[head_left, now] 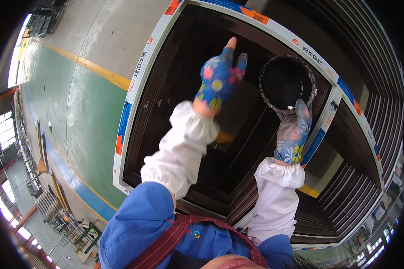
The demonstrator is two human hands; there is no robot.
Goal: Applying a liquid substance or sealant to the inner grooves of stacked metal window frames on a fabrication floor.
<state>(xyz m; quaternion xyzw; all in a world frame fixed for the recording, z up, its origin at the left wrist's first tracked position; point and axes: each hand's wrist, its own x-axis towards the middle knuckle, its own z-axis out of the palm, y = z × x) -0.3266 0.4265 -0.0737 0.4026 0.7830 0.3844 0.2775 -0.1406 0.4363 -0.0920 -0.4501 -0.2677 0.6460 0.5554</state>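
Note:
A large dark brown window or door frame (197,179) lies below my hands, its edges covered in white, blue and orange protective tape (139,71). My left hand (217,83), in a blue flowered glove with one bare fingertip, is over the far part of the frame. At least two of its fingers stretch out apart, and I see nothing in it. My right hand (294,134), in a similar worn glove, grips the near edge of a round dark tub (287,83) with a rough, crusted rim. Its thumb lies over the rim; the other fingers are mostly hidden. What the tub contains is too dark to tell.
A second taped frame section (345,130) adjoins on the right, with dark slats (350,193) below and more beyond. To the left runs a green floor (85,112) with a yellow line (103,74). Racks and long stock (54,201) stand at the far left.

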